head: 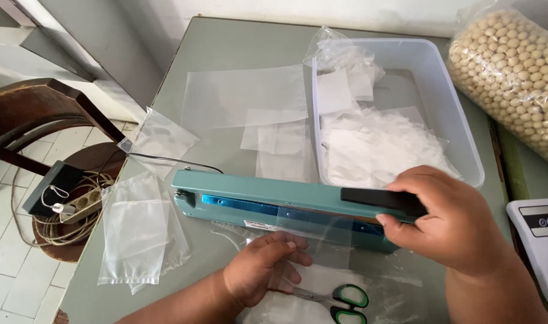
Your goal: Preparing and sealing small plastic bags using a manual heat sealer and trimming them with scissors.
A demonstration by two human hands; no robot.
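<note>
Right hand gripping teal sealer's black handle, left hand flat on clear bag.

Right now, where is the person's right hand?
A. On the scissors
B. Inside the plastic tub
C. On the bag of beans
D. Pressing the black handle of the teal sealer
D: the right hand grips the black handle of the teal sealer.

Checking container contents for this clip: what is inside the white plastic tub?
The white plastic tub holds a heap of clear plastic bags and loose pieces; they cover most of its bottom, hiding anything beneath.
</note>
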